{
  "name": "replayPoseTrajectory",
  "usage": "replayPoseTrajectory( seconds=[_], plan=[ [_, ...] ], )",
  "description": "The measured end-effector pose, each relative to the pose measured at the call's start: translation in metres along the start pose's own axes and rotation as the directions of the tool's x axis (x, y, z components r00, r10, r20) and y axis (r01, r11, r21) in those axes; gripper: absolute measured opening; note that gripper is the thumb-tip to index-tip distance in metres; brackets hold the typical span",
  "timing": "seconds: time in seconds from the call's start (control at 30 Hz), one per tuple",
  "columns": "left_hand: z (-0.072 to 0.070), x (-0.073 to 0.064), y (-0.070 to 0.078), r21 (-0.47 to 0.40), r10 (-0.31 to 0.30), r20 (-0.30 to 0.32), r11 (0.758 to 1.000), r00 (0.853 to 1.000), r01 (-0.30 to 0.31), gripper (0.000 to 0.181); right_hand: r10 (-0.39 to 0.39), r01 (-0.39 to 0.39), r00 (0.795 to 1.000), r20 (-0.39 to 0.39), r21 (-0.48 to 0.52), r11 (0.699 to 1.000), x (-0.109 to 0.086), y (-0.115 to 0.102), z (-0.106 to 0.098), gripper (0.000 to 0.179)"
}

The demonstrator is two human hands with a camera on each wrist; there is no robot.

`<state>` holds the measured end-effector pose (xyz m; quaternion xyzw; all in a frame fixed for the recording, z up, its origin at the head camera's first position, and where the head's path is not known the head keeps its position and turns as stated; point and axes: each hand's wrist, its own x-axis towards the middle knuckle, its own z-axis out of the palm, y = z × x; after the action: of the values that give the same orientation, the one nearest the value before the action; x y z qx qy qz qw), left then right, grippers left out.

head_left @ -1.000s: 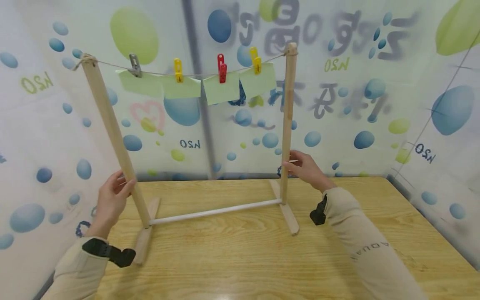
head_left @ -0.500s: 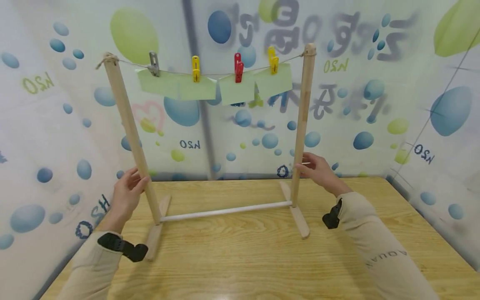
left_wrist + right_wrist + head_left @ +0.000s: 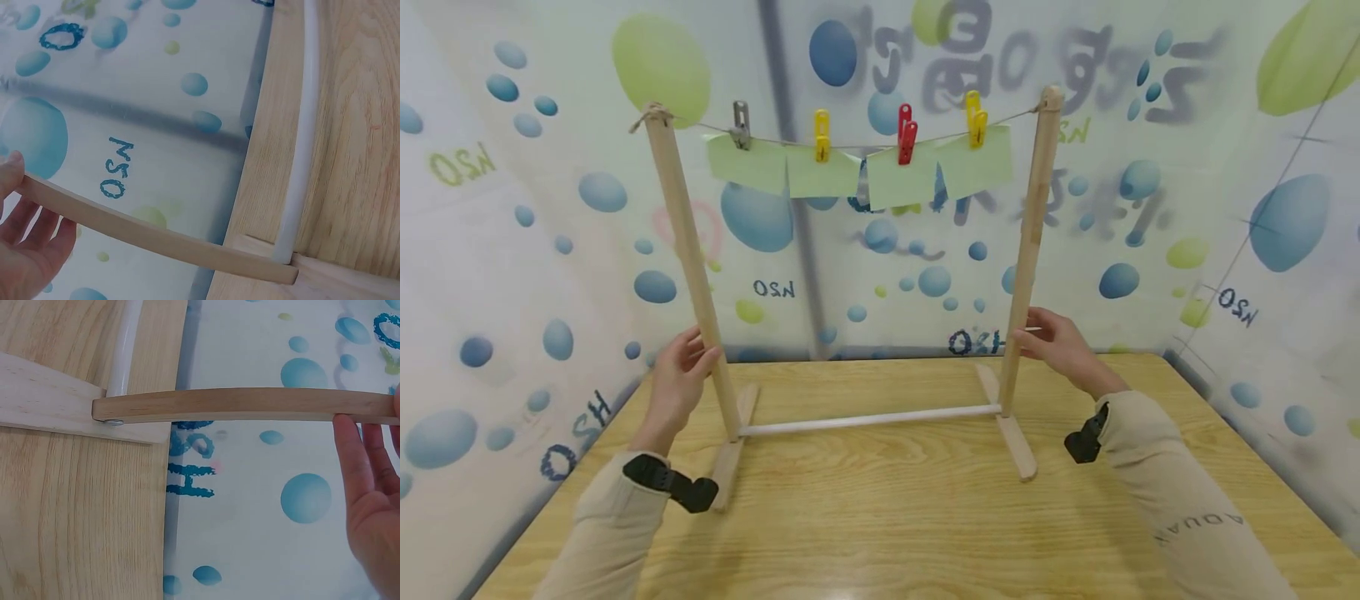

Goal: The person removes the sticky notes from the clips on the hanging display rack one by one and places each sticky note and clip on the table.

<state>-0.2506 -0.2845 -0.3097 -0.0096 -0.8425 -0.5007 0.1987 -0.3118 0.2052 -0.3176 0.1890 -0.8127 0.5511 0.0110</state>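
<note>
A wooden rack stands before me, its left post (image 3: 688, 237) and right post (image 3: 1036, 217) joined low down by a white rod (image 3: 872, 419). My left hand (image 3: 679, 379) grips the left post, thumb in front and fingers behind. On the other side my right hand (image 3: 1060, 346) pinches the right post at a similar height. Between the post tops runs a string (image 3: 1015, 117). From it hang several pale green paper sheets (image 3: 823, 177), held by a grey clothespin (image 3: 741, 125), yellow clothespins (image 3: 822, 137) and a red clothespin (image 3: 907, 137).
Wooden feet (image 3: 1018, 450) carry the posts on a wood-grain table (image 3: 880, 517). Behind the table hangs a sheet (image 3: 880, 275) printed with blue and green bubbles, and a similar side wall (image 3: 1285, 333) rises at the right. Dark wrist cameras (image 3: 670, 483) sit on both sleeves.
Both hands have moved the rack to the right over the table, with the hanging papers and clothespins along with it. The grips on the posts look the same.
</note>
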Motion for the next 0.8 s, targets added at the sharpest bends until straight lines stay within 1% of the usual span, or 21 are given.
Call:
replayPoseTrajectory(
  seconds=[0.1, 0.27, 0.4, 0.53, 0.8],
  plan=[
    [0.004, 0.002, 0.000, -0.001, -0.006, 0.002, 1.000, 1.000, 0.006, 0.050, 0.002, -0.003, 1.000, -0.006, -0.014, 1.000, -0.002, 0.001, -0.003, 0.053],
    [0.011, 0.004, 0.002, -0.037, -0.001, -0.002, 0.999, 1.000, 0.001, 0.048, 0.005, -0.006, 1.000, -0.022, -0.050, 0.999, -0.006, 0.001, -0.008, 0.054],
    [0.017, 0.006, 0.004, -0.055, 0.008, 0.000, 0.998, 1.000, -0.008, 0.048, 0.015, -0.015, 1.000, -0.015, -0.041, 0.999, -0.009, 0.001, -0.014, 0.053],
    [0.020, 0.008, 0.006, -0.050, 0.012, 0.002, 0.999, 1.000, -0.012, 0.048, 0.020, -0.021, 1.000, -0.008, -0.036, 0.999, -0.012, 0.002, -0.018, 0.054],
    [0.025, 0.009, 0.006, -0.043, 0.023, 0.020, 0.999, 1.000, -0.022, 0.047, -0.003, 0.002, 1.000, -0.012, -0.053, 0.999, -0.015, 0.004, -0.024, 0.053]
  ],
)
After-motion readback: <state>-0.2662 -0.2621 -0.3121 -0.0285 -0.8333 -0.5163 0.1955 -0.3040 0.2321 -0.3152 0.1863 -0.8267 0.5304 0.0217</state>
